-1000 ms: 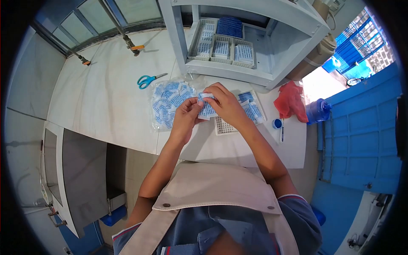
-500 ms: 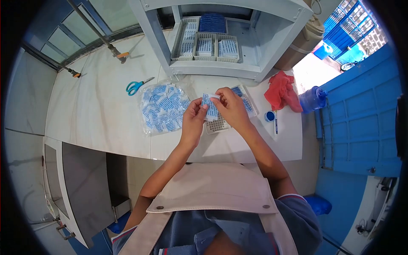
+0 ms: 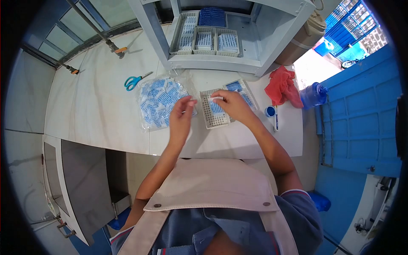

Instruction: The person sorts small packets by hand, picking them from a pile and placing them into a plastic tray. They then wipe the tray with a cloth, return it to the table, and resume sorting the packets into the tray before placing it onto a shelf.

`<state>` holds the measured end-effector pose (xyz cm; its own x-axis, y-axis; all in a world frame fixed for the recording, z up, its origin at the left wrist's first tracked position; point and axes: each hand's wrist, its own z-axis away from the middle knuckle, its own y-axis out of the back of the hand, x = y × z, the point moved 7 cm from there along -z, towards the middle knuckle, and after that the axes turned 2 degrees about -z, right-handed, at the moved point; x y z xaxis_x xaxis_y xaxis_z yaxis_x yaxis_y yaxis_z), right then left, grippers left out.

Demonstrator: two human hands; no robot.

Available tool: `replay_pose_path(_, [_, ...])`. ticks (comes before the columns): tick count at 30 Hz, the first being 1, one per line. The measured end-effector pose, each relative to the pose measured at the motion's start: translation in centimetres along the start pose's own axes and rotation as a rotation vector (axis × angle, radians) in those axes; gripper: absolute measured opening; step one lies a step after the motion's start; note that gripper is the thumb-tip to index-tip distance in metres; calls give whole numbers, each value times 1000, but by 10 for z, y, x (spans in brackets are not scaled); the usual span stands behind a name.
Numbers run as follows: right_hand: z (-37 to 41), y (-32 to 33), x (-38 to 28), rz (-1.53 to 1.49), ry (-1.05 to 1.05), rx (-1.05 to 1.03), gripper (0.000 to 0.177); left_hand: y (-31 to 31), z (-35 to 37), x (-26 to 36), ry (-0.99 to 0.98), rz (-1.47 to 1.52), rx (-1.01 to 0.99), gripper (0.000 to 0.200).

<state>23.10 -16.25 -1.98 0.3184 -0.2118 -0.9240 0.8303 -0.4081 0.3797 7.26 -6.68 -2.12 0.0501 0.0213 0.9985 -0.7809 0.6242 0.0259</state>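
Pinching a packet with the right hand just over the basket. Reaching the left hand, loose and empty, to the bag left of the basket. Seemingly early: few packets inside, most bagged.

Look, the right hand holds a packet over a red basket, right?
Not quite. The head view shows the right hand holding a packet over a white basket, not a red one.
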Motion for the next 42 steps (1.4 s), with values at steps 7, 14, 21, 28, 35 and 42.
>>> replay_pose_path(7, [6,-17,-24,275,60,-89,19,45,6,6,93,22,96,25])
replay_pose_path(14, [9,-30,-19,608,357,86,12,51,10,-4,128,16,111,27])
replay_pose_path(21, [22,-26,-27,721,419,153,14,46,12,-8,32,-81,82,24])
replay_pose_path(28, [17,-8,-16,634,388,84,21,-2,21,24,-438,-713,-113,23])
replay_pose_path(35, [28,-12,-20,738,235,-54,29,-44,33,21,-635,-986,-268,39])
replay_pose_path(42, [14,-4,-15,787,325,83,24,-44,24,13,-623,-1014,-232,45])
